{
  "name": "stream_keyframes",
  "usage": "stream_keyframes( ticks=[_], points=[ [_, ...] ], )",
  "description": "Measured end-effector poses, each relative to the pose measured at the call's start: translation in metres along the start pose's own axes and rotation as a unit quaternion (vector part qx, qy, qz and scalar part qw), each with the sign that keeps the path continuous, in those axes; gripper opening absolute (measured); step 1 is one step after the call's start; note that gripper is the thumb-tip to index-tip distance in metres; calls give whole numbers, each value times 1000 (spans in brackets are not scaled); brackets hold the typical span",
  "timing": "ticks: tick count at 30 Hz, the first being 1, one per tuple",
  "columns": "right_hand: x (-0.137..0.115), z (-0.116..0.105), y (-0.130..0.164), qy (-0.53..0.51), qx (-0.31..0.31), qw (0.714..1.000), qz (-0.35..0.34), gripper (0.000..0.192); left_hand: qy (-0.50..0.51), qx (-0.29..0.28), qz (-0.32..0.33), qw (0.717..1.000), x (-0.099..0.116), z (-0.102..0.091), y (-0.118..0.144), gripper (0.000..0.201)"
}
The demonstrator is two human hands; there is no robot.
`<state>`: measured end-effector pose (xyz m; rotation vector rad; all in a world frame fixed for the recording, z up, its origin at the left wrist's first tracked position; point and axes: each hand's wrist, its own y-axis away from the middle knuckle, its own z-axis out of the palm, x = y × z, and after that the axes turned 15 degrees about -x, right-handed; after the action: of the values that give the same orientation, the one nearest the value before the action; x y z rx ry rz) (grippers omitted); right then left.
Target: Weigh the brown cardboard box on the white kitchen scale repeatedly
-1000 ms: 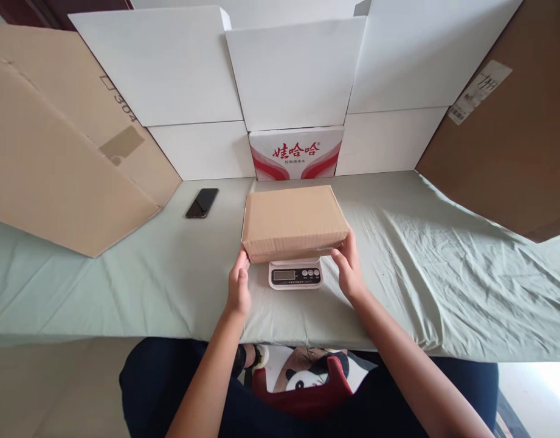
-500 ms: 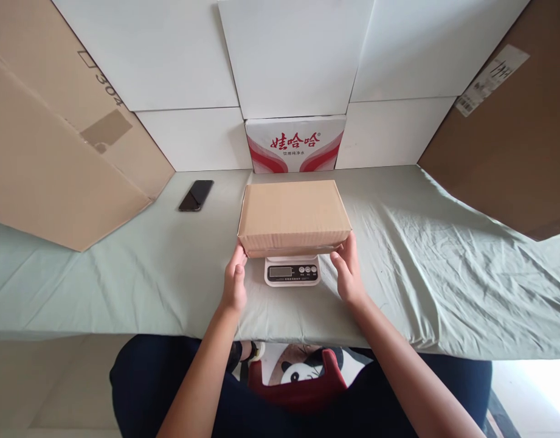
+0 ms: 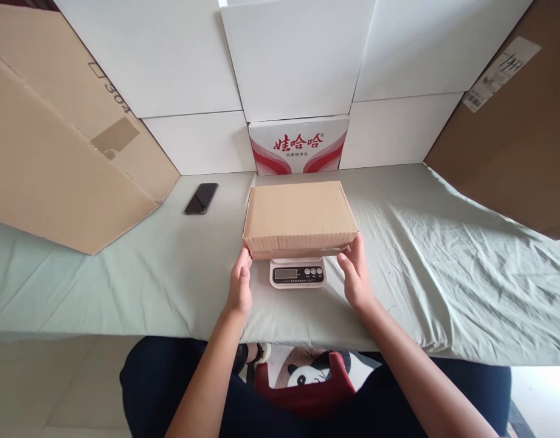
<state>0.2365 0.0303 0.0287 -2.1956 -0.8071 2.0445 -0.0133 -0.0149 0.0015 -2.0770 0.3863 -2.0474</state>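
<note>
So there's one brown cardboard box [image 3: 300, 218] sitting on top of one small white kitchen scale [image 3: 298, 274], right in the middle of a table covered with a pale green cloth [image 3: 444, 267]. The box is wider than the scale, so only the scale's front strip with the display and three round buttons pokes out below it. Two hands are on it: the left hand [image 3: 240, 285] is at the box's near left corner, fingers up against the bottom edge there, and the right hand [image 3: 355, 275] is at the near right corner doing the same thing. Both hands are loose and open, fingers spread along the box's lower edge rather than clamped around it, and I can't tell if they're actually taking any weight or just touching. One black phone [image 3: 201, 198] lies face up on the cloth, well off to the left of the box. Behind the box stands one white carton with red print [image 3: 299, 146], with plain white cardboard sheets [image 3: 289, 58] stacked up as a backdrop around it. Two big brown cardboard sheets lean in from the sides, one on the left [image 3: 56, 152] and one on the right [image 3: 517, 140] with a white label stuck on it.
</note>
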Motion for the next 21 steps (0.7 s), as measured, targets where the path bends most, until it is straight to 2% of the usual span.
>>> stream_keyframes(
  ticks=[9, 21],
  points=[
    [3, 1, 3, -45, 37, 998, -9, 68, -5, 20, 0, 1000, -1, -1, 3, 89],
    [0, 1, 2, -34, 35, 999, -11, 64, 5, 31, -2, 1000, -1, 0, 2, 89]
  ],
)
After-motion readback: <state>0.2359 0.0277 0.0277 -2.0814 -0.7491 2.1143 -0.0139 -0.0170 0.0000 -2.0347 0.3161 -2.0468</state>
